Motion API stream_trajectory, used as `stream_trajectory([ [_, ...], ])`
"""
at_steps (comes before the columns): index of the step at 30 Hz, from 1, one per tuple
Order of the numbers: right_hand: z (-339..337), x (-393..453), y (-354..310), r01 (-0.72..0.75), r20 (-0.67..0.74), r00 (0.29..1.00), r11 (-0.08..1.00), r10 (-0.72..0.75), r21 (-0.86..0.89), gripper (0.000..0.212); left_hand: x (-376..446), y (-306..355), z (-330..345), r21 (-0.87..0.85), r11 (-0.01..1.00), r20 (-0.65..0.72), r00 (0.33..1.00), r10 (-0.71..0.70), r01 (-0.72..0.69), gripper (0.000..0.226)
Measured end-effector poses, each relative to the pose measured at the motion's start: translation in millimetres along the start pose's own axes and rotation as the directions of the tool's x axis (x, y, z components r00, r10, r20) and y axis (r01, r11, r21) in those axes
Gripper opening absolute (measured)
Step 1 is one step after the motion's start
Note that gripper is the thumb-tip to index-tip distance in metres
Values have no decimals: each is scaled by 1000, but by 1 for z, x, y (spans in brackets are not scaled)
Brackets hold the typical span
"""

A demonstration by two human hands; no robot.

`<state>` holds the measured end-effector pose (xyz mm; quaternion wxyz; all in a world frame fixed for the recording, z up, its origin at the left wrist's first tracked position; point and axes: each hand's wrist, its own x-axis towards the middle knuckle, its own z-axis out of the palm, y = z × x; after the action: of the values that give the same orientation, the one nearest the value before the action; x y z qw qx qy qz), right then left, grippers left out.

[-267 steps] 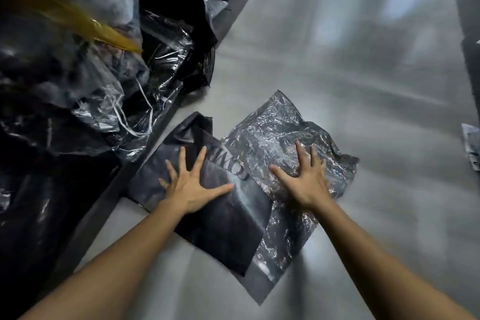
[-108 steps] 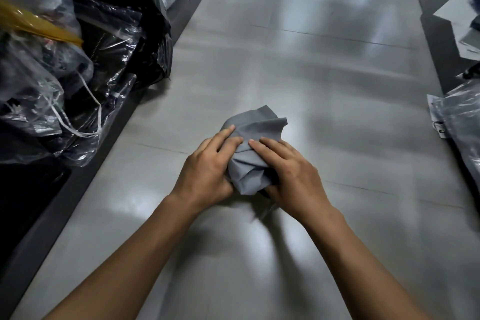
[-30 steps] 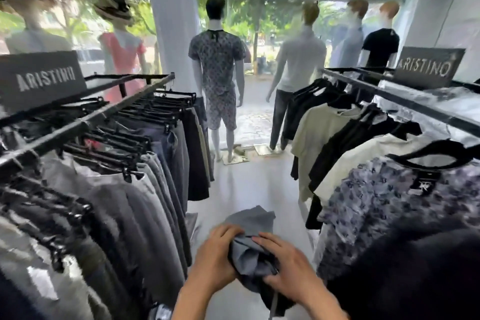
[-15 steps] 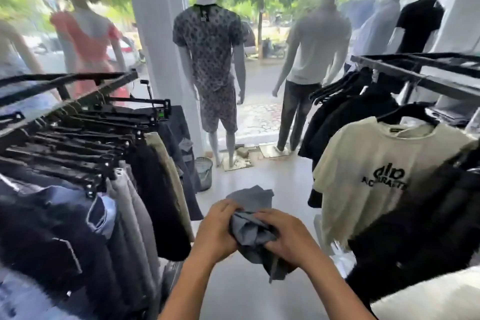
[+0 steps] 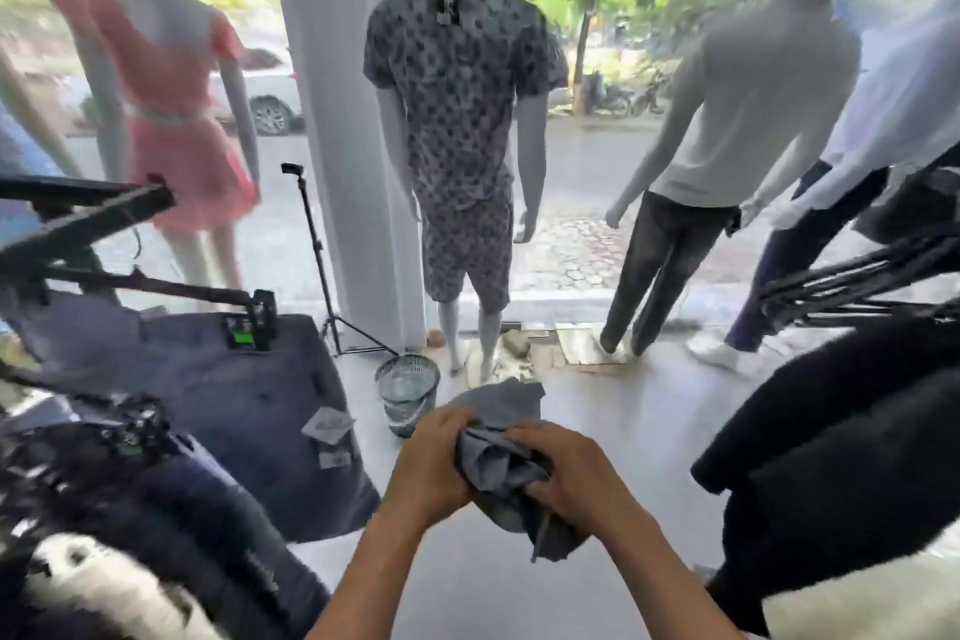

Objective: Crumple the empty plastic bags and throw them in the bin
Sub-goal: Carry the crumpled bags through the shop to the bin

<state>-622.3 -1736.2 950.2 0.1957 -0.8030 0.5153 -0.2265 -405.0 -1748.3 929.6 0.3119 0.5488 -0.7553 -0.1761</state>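
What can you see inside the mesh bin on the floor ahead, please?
The mesh bin shows a pale, glossy interior, possibly a liner; blur hides any contents. The crumpled bag, gripped by left hand and right hand, isn't inside yet.

The bin (image 5: 408, 398) stands apparently just left beyond the bags (image 5: 501, 463), before the mannequin (image 5: 457, 120).

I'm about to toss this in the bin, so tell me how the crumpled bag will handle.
The crumpled bag looks floppy: a loose flap hangs below the right hand. Probably light; the left hand barely strains. It may spring open once released, so aim close to the bin.
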Motion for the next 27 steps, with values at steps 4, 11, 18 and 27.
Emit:
stream_trajectory([
  [4,5,111,52,-32,36,999,999,33,-15,58,108,-48,14,-61,998,4,1000,3,-3,52],
  [11,-9,296,104,-13,64,998,1000,12,10,58,275,-109,2,-80,997,-57,998,-21,16,55],
  [18,33,502,165,132,148,980,991,-132,7,56,416,-236,18,-37,991,-195,972,-132,127,63],
  [27,134,730,238,312,302,899,948,-316,63,55,551,-403,43,26,939,-239,914,-328,344,68],
])
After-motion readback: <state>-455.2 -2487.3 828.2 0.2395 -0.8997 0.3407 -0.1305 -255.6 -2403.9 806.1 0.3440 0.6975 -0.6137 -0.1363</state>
